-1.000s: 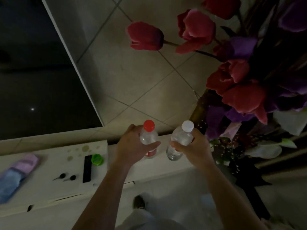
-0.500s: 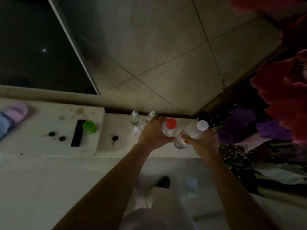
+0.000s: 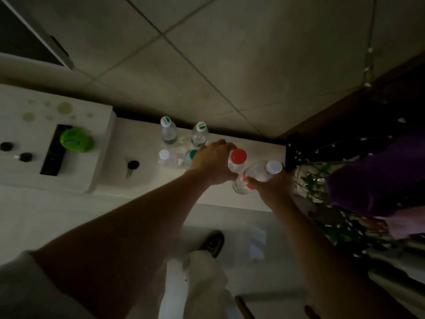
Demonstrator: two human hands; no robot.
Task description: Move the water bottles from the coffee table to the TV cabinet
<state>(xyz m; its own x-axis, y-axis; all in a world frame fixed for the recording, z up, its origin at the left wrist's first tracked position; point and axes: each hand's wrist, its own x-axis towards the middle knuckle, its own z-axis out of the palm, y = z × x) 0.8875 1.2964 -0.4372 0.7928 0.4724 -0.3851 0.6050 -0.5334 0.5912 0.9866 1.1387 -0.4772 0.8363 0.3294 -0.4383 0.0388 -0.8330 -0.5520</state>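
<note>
My left hand (image 3: 212,164) grips a clear bottle with a red cap (image 3: 238,161), held upright over the white TV cabinet (image 3: 142,180). Beside it my right hand (image 3: 270,187) grips a second clear bottle with a white cap (image 3: 261,173), tilted with its cap to the right. Several small bottles stand on the cabinet just left of my hands: two with green-marked caps (image 3: 169,132) (image 3: 199,134) at the back, a white-capped one (image 3: 166,158) and a green-capped one (image 3: 190,157) in front, the last partly hidden by my left hand.
A key (image 3: 131,168) lies on the cabinet left of the bottles. On the raised part to the left sit a black remote (image 3: 54,149), a green lid (image 3: 76,140) and two small black knobs (image 3: 16,151). A plant with purple flowers (image 3: 377,178) crowds the right side.
The view has tipped down and closer to the cabinet. Both hands have lowered their bottles toward the cabinet top beside the standing bottles; the right-hand bottle stays tilted.
</note>
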